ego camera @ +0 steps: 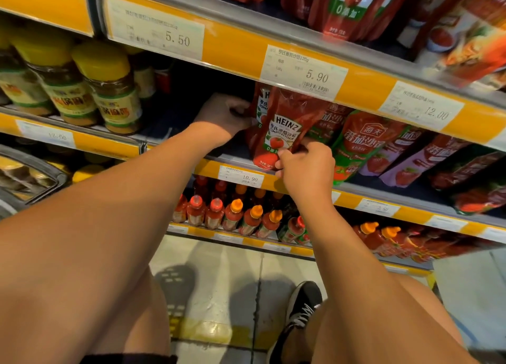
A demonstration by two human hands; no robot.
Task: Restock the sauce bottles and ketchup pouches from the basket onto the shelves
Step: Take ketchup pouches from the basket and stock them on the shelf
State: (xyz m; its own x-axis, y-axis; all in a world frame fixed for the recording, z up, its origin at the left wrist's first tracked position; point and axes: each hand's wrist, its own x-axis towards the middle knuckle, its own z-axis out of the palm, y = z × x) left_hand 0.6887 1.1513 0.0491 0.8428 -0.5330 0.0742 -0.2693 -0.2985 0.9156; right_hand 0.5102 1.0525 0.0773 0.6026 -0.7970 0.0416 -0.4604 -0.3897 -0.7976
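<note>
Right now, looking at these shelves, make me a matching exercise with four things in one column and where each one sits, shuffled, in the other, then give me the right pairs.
Things
1. Heinz ketchup pouch
2. yellow-capped jars
3. orange-capped sauce bottles
4. 5.90 price tag

Places
A. on the shelf edge above the Heinz pouches
B. held by both hands, the left hand and the right hand, at the middle shelf
C. on the lower shelf, below the 10.90 price tag
D. at the left, on the neighbouring shelf unit

Pairs: 1-B, 2-D, 3-C, 4-A
</note>
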